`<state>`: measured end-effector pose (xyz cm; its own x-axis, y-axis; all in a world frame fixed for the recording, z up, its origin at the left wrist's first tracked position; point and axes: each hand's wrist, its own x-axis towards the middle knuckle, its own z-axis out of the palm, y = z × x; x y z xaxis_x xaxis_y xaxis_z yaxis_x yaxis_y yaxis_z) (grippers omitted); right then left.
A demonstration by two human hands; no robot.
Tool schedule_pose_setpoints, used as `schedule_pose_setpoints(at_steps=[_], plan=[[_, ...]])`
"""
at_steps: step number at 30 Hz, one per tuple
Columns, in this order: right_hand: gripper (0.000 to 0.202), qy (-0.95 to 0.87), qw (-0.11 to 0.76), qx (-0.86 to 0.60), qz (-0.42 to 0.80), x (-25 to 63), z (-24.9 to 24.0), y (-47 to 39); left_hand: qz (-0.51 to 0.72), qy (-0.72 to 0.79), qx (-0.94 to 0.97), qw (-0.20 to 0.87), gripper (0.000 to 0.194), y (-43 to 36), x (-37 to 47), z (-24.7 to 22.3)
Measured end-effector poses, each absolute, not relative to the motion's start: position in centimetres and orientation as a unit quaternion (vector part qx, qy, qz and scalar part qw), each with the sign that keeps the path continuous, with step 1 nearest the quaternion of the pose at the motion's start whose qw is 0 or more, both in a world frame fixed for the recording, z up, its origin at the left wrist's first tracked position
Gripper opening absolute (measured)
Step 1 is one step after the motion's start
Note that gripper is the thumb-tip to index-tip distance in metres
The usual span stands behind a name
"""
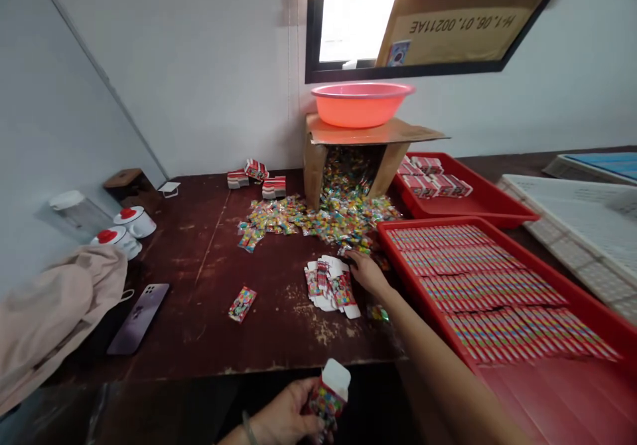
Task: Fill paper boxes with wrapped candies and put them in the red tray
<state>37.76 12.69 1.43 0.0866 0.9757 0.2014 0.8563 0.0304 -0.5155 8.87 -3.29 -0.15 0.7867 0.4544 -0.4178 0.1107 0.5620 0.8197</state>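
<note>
Low at the front, my left hand [293,412] is closed around a small printed candy box [328,395], whose white end flap stands up. My right hand [367,271] reaches to the near edge of the candy pile [338,223], its fingers closed on a small clear candy packet [343,250]. Just left of that hand lies a loose stack of flattened candy boxes [331,284] with white flaps. A single closed candy box [243,304] rests on the table further left. Part of a packet [378,313] shows beneath my right forearm.
A cardboard carton [313,166] on its side spills candy; a pink basin [363,107] sits on top. Red trays [502,359] at right hold rows of boxes. Bundles of flat boxes [273,187] lie behind. At left are a phone [139,319], cloth [64,312] and mugs [135,221].
</note>
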Motion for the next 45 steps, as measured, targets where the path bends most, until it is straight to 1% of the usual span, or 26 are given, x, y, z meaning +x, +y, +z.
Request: schedule_pose_setpoints(at_steps=[3,7,12,14,17,18,22,25,27,29,30,32,35,39,40,41,42,44,45], plan=[[0.034,-0.652,0.25,-0.712,0.074,39.3,-0.6,14.9,0.15,0.339,0.427,0.825,0.059,-2.9,9.0,-0.3],[0.03,-0.625,0.239,-0.741,0.052,39.5,-2.0,13.6,0.199,0.402,0.414,0.792,0.06,-1.2,8.1,0.4],[0.041,-0.624,0.258,-0.733,0.082,39.6,-2.4,11.2,0.188,0.421,0.418,0.783,0.059,-0.2,7.7,1.2],[0.04,-0.629,0.277,-0.718,0.11,39.7,-2.1,10.8,0.182,0.412,0.425,0.786,0.056,-0.5,7.9,1.5],[0.025,-0.604,0.329,-0.711,0.148,39.9,-1.1,10.5,0.191,0.399,0.426,0.789,0.053,-1.1,8.1,1.8],[0.025,-0.59,0.351,-0.709,0.161,39.8,-0.7,10.2,0.196,0.4,0.424,0.788,0.053,-1.2,8.0,1.8],[0.04,-0.554,0.417,-0.673,0.258,38.0,1.1,7.3,0.203,0.425,0.412,0.78,0.055,-1.2,7.2,1.7],[0.039,-0.556,0.412,-0.621,0.367,34.6,2.9,3.5,0.191,0.437,0.413,0.775,0.056,-0.8,6.9,1.7],[0.034,-0.574,0.377,-0.567,0.455,32.2,4.5,1.1,0.185,0.43,0.438,0.767,0.055,-0.5,7.1,1.8],[0.026,-0.609,0.35,-0.52,0.486,30.3,6.2,-0.3,0.185,0.407,0.486,0.751,0.054,-0.5,7.6,1.8],[0.022,-0.632,0.346,-0.511,0.47,29.6,7.0,-0.7,0.188,0.396,0.508,0.741,0.053,-0.6,7.8,1.9],[0.016,-0.675,0.347,-0.515,0.398,28.9,8.2,-1.0,0.192,0.384,0.532,0.73,0.049,-0.8,8.3,2.0],[0.011,-0.715,0.327,-0.526,0.325,28.5,8.9,-1.1,0.189,0.387,0.522,0.736,0.049,-1.4,8.5,2.3],[0.013,-0.76,0.292,-0.512,0.275,27.2,8.1,-2.0,0.19,0.385,0.497,0.754,0.055,-1.9,8.3,3.0],[0.014,-0.758,0.301,-0.512,0.271,26.8,7.7,-2.4,0.196,0.39,0.49,0.755,0.057,-1.9,8.2,3.1],[0.015,-0.738,0.328,-0.522,0.275,26.4,7.2,-2.8,0.201,0.397,0.479,0.756,0.06,-2.0,8.1,3.1],[0.018,-0.695,0.373,-0.54,0.293,26.1,6.6,-3.2,0.207,0.406,0.464,0.76,0.066,-2.0,8.0,3.1],[0.02,-0.564,0.465,-0.56,0.39,25.7,5.4,-3.9,0.21,0.422,0.428,0.771,0.077,-2.0,7.8,2.9],[0.021,-0.493,0.491,-0.551,0.46,25.5,4.7,-4.2,0.209,0.427,0.417,0.775,0.08,-2.0,7.8,2.8]])
